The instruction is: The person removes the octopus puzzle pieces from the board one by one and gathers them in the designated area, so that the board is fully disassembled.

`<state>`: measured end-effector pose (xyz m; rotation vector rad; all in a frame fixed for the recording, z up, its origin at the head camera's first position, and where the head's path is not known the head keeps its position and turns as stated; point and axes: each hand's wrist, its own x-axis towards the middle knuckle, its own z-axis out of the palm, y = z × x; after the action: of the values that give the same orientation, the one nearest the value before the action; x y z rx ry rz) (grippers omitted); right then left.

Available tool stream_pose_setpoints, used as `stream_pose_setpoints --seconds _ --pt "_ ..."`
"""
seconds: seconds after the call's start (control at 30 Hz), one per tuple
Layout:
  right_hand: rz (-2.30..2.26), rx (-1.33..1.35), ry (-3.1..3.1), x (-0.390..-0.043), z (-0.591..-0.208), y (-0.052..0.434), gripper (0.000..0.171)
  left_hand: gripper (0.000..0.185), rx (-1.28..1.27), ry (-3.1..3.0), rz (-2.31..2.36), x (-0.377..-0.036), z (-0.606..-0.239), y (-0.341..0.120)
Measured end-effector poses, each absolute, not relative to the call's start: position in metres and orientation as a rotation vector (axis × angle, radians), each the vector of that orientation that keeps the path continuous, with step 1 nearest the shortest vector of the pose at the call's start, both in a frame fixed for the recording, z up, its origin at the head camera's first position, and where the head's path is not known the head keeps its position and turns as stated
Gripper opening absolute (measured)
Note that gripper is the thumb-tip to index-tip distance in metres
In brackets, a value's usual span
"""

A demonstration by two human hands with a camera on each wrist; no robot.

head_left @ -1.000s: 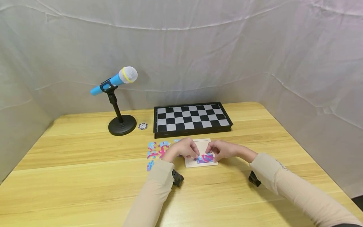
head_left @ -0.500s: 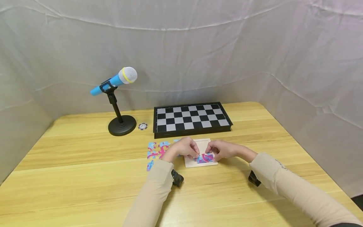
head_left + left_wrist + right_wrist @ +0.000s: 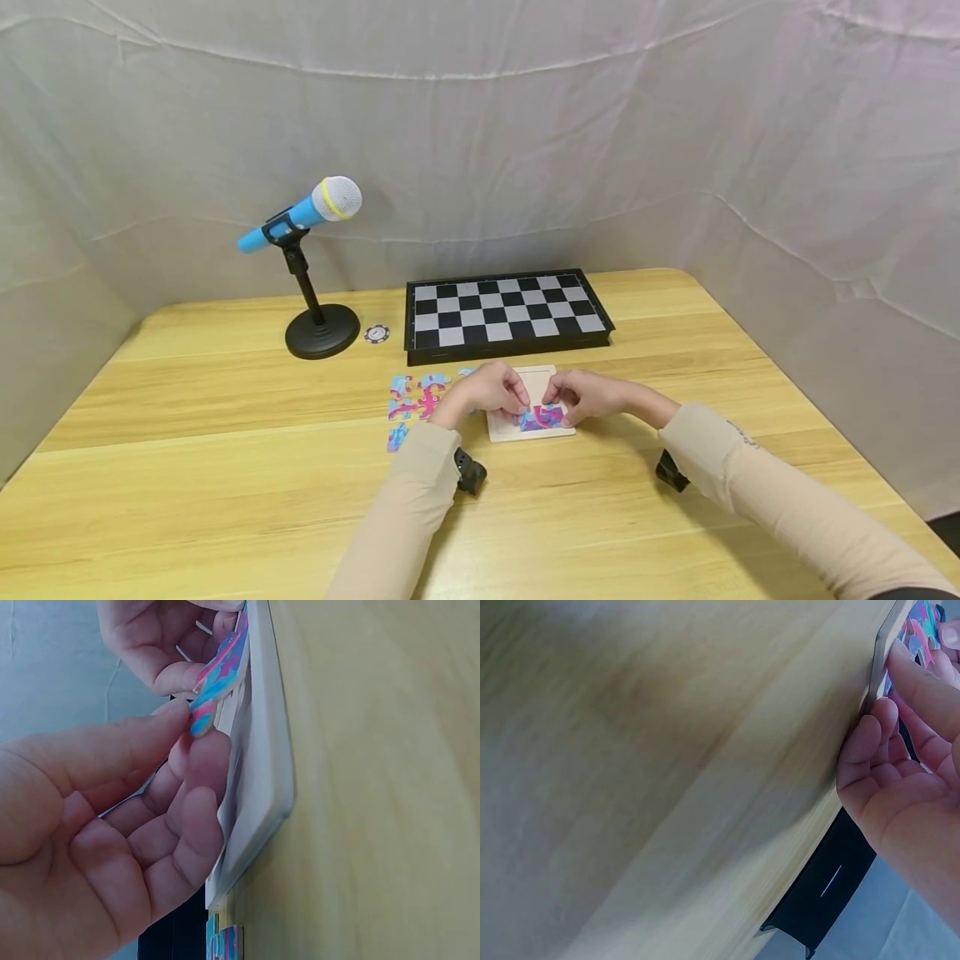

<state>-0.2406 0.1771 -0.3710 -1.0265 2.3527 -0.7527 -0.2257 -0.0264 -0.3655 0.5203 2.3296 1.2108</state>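
Note:
My left hand (image 3: 491,390) pinches a blue and pink jigsaw piece (image 3: 202,718) between thumb and fingers, tilted up over a pale wooden puzzle tray (image 3: 536,382). Across from it, my right hand (image 3: 592,394) has its thumb and forefinger on the joined jigsaw pieces (image 3: 546,417) at the tray's near right corner. In the right wrist view its thumb (image 3: 922,686) lies against the pieces at the tray edge. The pieces between the hands seem linked and partly raised. Fingers hide the tray's left part.
Several loose jigsaw pieces (image 3: 429,402) lie left of the tray, some hidden by the left arm. Behind stands a black-framed chessboard (image 3: 498,312). Further left are a poker chip (image 3: 377,334) and a blue toy microphone (image 3: 303,212) on a black stand (image 3: 322,332).
The joined pieces between my hands have shifted slightly in tilt. Both hands keep nearly the same place and hold.

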Motion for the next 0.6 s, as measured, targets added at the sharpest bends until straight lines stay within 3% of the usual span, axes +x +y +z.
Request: stream_pose_setpoints --seconds 0.6 --pt "-0.753 -1.023 2.350 -0.241 -0.373 0.177 0.026 0.004 0.489 2.355 1.283 -0.222 -0.367 -0.039"
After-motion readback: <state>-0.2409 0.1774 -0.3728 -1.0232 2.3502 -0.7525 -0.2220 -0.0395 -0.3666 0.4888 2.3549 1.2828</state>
